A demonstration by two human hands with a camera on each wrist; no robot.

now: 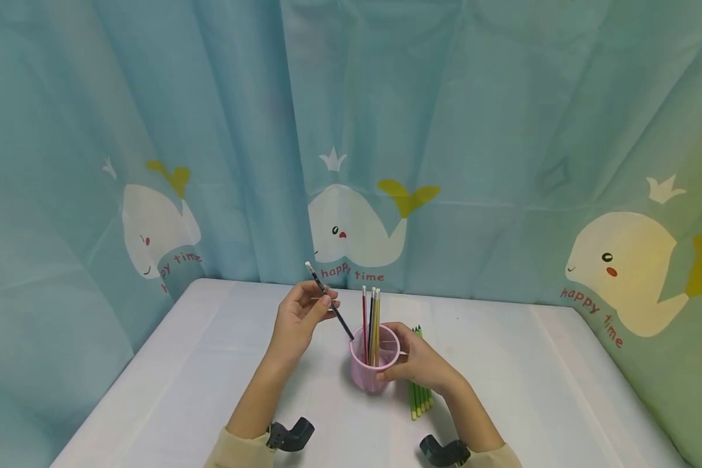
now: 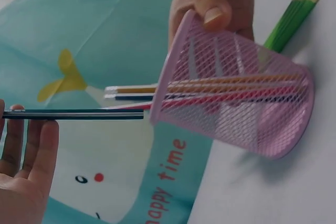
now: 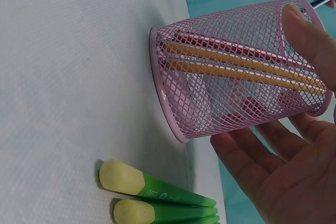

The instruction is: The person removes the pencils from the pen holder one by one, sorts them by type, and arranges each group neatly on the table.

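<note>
My left hand [image 1: 295, 318] pinches a dark pencil [image 1: 342, 322] between thumb and fingers. The pencil slants, its white eraser end up and its lower end at the rim of a pink mesh pen cup [image 1: 367, 378]; whether it touches the rim I cannot tell. Around the cup's right side, near the top, curls my right hand [image 1: 424, 361], thumb in front. Inside the cup stand a red pencil [image 3: 231, 46], yellow pencils [image 3: 220, 70] and a dark one [image 2: 131, 98], leaning together with their eraser ends above the rim. In the right wrist view the cup's base looks slightly raised or tilted.
Several green pencils [image 1: 421, 400] lie side by side on the white table [image 1: 503, 390], just right of the cup and partly under my right hand. Behind the table's far edge hangs a blue curtain [image 1: 491, 253] printed with whales.
</note>
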